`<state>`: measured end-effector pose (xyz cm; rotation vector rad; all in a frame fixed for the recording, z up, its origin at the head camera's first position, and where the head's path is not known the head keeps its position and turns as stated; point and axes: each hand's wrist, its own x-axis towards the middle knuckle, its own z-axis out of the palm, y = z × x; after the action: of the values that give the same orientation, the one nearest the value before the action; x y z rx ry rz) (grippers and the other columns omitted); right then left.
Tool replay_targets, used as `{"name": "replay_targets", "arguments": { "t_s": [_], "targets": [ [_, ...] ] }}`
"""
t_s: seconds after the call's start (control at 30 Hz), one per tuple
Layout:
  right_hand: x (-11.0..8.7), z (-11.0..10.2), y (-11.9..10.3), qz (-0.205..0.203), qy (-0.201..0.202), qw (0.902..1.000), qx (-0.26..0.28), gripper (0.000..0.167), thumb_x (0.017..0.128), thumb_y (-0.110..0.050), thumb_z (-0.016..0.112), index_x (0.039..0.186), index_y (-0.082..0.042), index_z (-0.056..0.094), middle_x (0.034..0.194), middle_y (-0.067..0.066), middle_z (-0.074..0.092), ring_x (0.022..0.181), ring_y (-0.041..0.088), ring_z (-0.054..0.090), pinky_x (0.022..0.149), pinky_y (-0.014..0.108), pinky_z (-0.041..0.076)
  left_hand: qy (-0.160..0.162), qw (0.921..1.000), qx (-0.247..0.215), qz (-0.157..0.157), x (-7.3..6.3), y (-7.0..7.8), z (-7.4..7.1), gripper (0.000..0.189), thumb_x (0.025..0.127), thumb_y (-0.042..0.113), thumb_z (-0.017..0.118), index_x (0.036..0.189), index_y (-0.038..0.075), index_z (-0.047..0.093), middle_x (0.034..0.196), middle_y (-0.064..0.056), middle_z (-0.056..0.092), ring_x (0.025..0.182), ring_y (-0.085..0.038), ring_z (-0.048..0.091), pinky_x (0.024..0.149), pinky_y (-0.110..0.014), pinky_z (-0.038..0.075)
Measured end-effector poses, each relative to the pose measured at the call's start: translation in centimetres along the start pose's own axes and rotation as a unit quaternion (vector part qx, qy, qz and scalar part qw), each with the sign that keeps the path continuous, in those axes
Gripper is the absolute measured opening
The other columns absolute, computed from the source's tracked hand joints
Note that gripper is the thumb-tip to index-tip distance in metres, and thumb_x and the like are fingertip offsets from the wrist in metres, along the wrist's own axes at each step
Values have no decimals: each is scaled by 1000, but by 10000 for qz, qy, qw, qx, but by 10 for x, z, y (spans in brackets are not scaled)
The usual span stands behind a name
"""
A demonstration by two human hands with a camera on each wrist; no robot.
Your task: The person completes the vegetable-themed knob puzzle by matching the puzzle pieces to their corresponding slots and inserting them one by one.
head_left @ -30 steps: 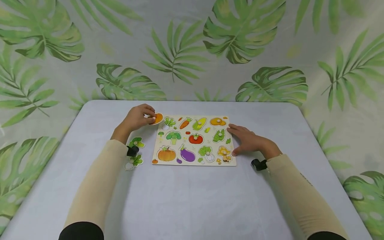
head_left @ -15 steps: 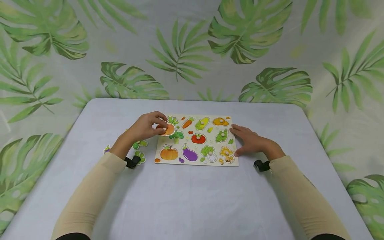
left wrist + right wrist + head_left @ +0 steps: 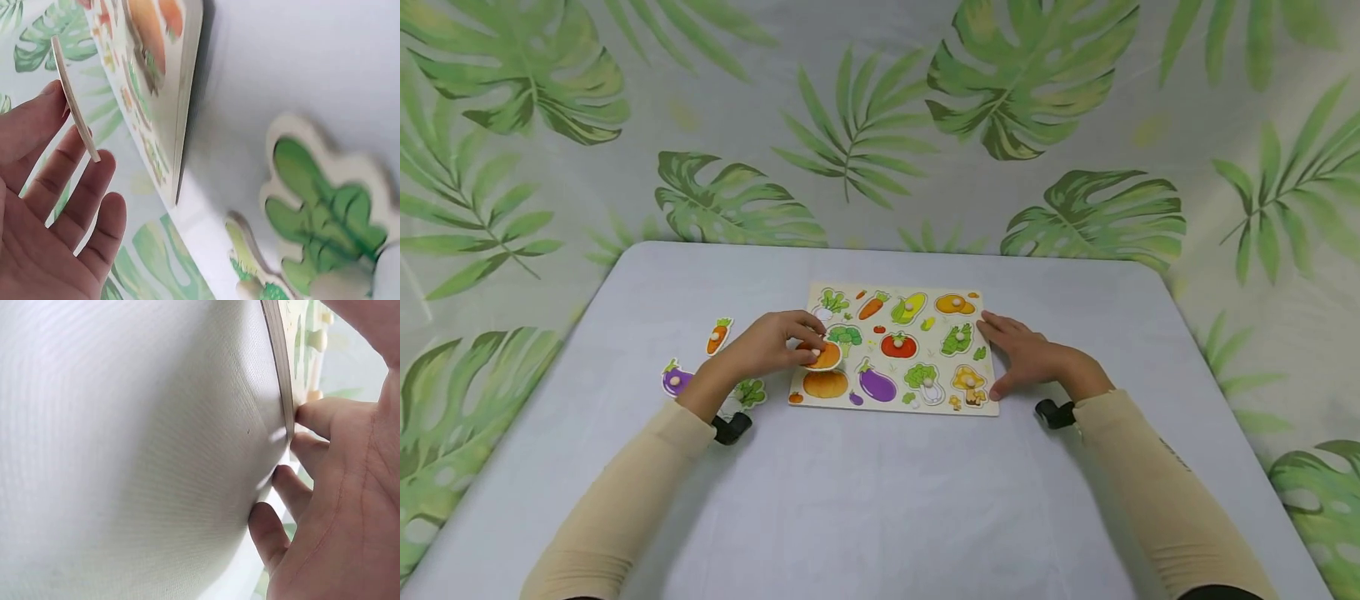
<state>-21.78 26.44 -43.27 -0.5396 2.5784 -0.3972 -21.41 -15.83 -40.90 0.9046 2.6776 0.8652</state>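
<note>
My left hand [image 3: 778,343] pinches the pumpkin puzzle piece [image 3: 825,357] by its knob. The piece is tilted over the left part of the wooden vegetable puzzle board [image 3: 861,343], just above the printed pumpkin [image 3: 825,386]. In the left wrist view the piece [image 3: 76,100] appears edge-on between thumb and fingers, apart from the board [image 3: 181,119]. At the board's right edge my right hand [image 3: 1030,354] rests with fingers spread. The right wrist view shows its fingertips [image 3: 306,417] against the board's side [image 3: 281,362].
Loose pieces lie left of the board: a carrot [image 3: 718,336], an eggplant [image 3: 675,380] and a leafy radish-like piece [image 3: 748,393], partly hidden by my left wrist. Knobbed pieces such as the tomato [image 3: 898,345] sit in the board. A leaf-print cloth [image 3: 880,125] hangs behind the table.
My left hand has carried the pumpkin piece from beyond the board's upper left corner rightward and down toward the printed pumpkin. My right hand keeps its place on the board's edge.
</note>
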Motion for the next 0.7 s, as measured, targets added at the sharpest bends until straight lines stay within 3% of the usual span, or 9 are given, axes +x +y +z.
{"name": "replay_targets", "arguments": {
  "t_s": [0.4,0.7],
  "targets": [
    [0,2,2,-75,0,10000,66,122,71,-47,86,159,-6,14,168,17,3,153,45,6,113,77,18,-355,9990,282,-10,-7,2,19,15,88,15,73,101,13,80,121,-6,69,120,-30,60,105,-50,49],
    [-1,0,0,-11,28,10000,46,121,71,-46,86,159,-6,15,168,16,4,153,44,6,113,76,19,-367,9980,506,125,-8,1,28,16,88,16,74,102,12,80,119,-5,70,114,-26,62,101,-46,52]
  ]
}}
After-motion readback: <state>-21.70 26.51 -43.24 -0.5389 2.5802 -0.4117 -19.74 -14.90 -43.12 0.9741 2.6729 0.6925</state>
